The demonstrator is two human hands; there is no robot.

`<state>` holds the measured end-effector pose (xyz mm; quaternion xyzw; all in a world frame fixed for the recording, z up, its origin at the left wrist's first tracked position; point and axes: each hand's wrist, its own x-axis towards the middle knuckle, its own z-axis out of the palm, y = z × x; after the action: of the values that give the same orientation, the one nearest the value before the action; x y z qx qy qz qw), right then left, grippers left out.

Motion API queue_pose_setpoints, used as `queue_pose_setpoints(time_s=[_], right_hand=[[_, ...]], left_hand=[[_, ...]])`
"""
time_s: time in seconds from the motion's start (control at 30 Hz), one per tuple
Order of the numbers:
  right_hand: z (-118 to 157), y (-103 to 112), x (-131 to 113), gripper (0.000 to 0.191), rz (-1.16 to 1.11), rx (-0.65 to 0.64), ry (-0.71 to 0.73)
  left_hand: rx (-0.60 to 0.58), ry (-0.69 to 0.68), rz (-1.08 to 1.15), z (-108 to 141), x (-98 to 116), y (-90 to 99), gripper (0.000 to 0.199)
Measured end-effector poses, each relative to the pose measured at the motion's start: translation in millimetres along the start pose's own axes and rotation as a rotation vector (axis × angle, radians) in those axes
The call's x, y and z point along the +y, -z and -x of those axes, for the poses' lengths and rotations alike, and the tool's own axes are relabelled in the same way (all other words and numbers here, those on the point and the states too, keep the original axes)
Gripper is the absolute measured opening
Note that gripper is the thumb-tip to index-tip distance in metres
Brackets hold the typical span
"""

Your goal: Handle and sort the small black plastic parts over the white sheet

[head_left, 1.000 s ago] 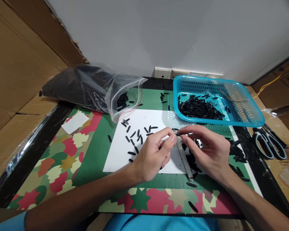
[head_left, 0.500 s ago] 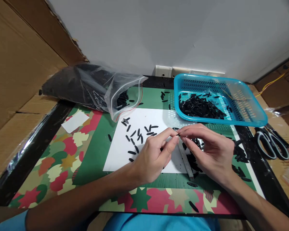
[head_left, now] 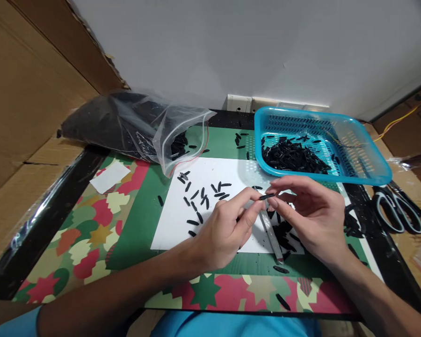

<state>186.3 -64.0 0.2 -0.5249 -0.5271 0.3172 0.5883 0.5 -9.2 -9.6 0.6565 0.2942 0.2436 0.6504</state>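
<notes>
I pinch one small black piece [head_left: 266, 197] between the thumb and fingertips of my left hand [head_left: 228, 229], while the thumb and forefinger of my right hand [head_left: 312, 215] close on its other end, so it sits level between my two hands, above the white sheet [head_left: 171, 236]. Just below my fingers a slim pale tool [head_left: 272, 238] lies aslant on the sheet, with loose black pieces on both sides, and beyond my right hand the blue basket [head_left: 323, 178] holds a heap more.
</notes>
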Motion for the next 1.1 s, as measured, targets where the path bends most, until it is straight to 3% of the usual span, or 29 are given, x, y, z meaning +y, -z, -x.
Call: queue_pose_setpoints(time_s=[0.27,1.1], right_hand=[[-1.4,1.0,-0.5,0.019,-0.012,0.013,-0.011],[-1.3,-0.4,-1.2,0.010,0.041,0.019,0.006]], left_hand=[[0.007,0.046,0.191,-2.8,4.2,1.7,0.028],[-0.014,0.059,0.226,-3.3,3.4,1.8,0.022]])
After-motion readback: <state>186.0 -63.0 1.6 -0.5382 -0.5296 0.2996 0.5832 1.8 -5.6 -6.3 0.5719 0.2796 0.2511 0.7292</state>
